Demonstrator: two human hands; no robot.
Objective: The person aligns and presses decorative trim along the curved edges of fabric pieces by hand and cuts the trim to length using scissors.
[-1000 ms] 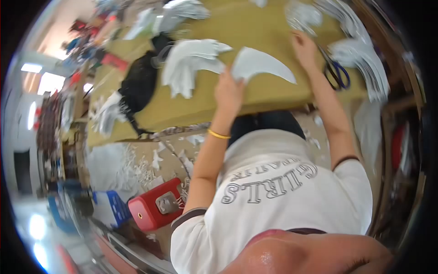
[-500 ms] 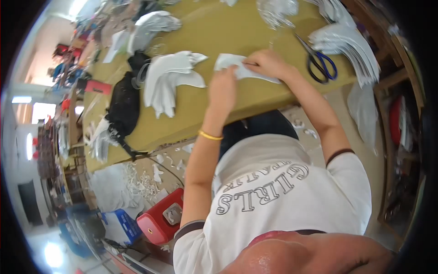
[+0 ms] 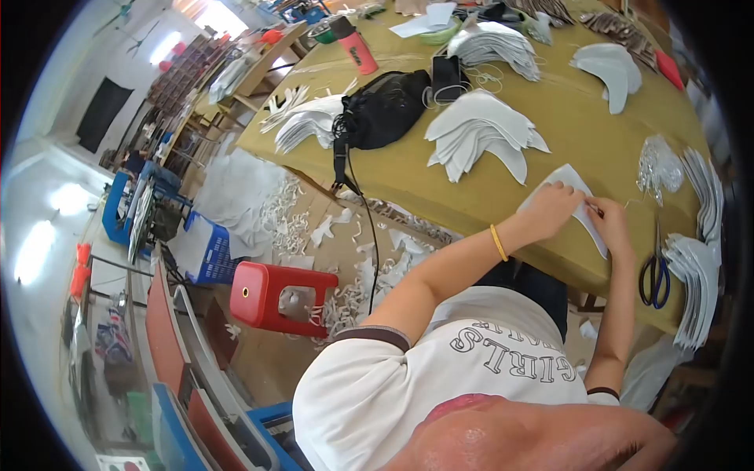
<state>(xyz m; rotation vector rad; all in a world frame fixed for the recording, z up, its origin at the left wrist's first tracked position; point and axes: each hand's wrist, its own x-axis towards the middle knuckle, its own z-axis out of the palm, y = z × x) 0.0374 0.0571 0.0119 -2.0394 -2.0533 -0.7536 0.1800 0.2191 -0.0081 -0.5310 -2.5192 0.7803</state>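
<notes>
On the table in front of me lies a curved white cut piece (image 3: 576,179), which looks like shoe-upper material. My left hand (image 3: 554,210) presses down on it, fingers bent over its surface. Right beside it, my right hand (image 3: 613,226) is closed in a pinch at the edge of the piece; what sits between its fingertips is too small to make out. A fanned stack of similar white pieces (image 3: 479,135) lies beyond my left hand. Scissors with dark blue handles (image 3: 654,279) rest to the right of my right hand.
White stacks (image 3: 695,294) line the table's right edge, near a clear plastic bag (image 3: 660,165). A black bag (image 3: 386,110), a phone (image 3: 446,78) and a pink bottle (image 3: 355,49) occupy the left side. A red stool (image 3: 263,294) stands on the scrap-strewn floor.
The view has swung left, so the table and hands appear farther right, and more floor and the pink bottle show. Both hands stay at the white piece, now closer together.
</notes>
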